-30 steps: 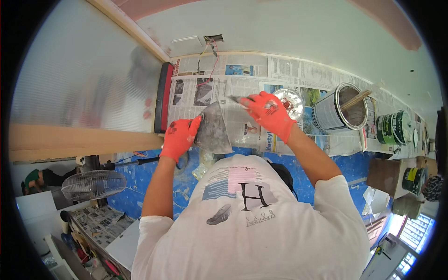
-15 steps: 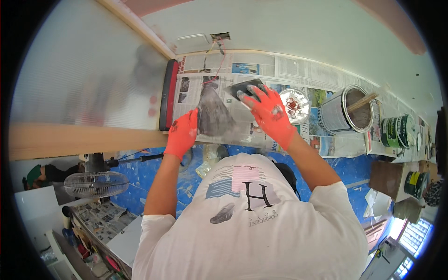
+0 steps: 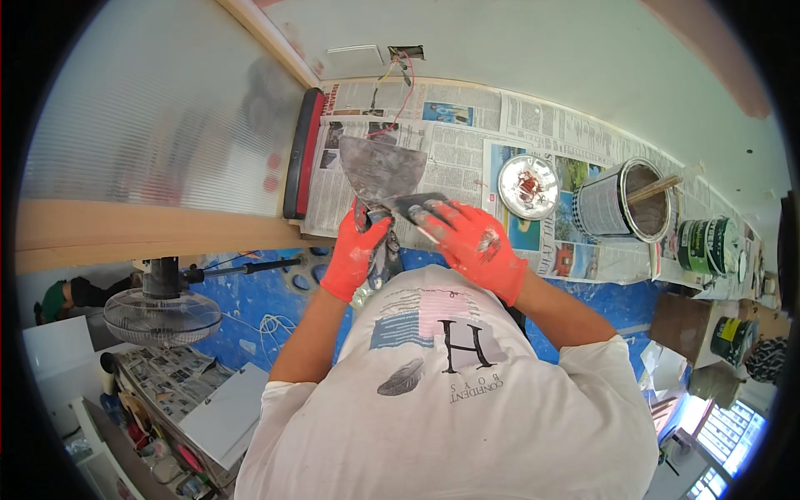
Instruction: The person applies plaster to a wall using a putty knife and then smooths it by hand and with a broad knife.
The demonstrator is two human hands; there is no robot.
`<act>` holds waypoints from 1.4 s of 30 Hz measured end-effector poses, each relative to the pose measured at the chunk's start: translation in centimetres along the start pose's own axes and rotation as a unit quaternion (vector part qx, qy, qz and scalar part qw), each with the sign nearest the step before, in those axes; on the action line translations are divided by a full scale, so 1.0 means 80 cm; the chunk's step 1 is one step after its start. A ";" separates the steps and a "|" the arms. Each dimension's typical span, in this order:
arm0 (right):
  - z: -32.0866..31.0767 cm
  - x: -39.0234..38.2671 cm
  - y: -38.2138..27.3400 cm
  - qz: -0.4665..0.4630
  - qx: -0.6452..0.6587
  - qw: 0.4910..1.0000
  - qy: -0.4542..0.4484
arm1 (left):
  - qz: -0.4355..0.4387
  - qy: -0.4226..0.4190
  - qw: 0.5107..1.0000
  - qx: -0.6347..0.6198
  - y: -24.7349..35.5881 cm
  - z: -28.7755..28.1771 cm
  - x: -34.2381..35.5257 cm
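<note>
My left hand [image 3: 354, 262], in an orange glove, is wrapped round the handle of a wide putty knife [image 3: 385, 167]. Its grey, smeared blade fans out away from me above the newspaper. In the same kind of glove, my right hand [image 3: 479, 250] grips a dark flat spreader [image 3: 410, 208], with its fingers laid along the top. The spreader meets the putty knife near the base of the blade. Part of the spreader and most of the knife's handle are hidden by my gloves.
Newspaper [image 3: 454, 154] covers the ledge. A round lid [image 3: 527, 187] with reddish smears and an open can [image 3: 602, 207] with a wooden stick stand right of my hands; a green tub [image 3: 698, 246] is beyond. A red-black bar [image 3: 305, 154] lies left. A fan [image 3: 162, 317] stands lower left.
My left hand has turned the putty knife so its blade points away from me. The spreader in my right hand has come left and nearer to me, onto the knife.
</note>
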State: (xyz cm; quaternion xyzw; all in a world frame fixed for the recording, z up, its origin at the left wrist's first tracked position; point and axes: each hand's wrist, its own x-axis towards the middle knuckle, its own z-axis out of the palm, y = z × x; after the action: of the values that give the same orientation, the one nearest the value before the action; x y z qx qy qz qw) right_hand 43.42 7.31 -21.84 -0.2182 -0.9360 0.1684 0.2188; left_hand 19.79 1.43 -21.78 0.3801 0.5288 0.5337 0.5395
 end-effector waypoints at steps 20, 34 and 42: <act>0.025 0.054 0.017 0.040 0.047 0.992 0.114 | 0.049 -0.044 0.995 0.081 -0.010 0.040 0.016; 0.080 0.098 -0.013 0.038 0.030 0.987 0.153 | 0.063 -0.032 0.988 0.134 -0.045 -0.019 0.026; 0.058 0.140 -0.018 0.194 0.083 0.965 0.157 | -0.018 -0.071 0.965 0.250 -0.006 -0.061 0.021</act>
State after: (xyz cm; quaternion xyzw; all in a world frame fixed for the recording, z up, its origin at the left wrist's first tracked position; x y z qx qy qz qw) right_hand 31.66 10.44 -21.42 -0.4007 -0.8123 0.2479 0.3438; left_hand 14.89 2.26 -23.30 0.5299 0.6128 0.3462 0.4730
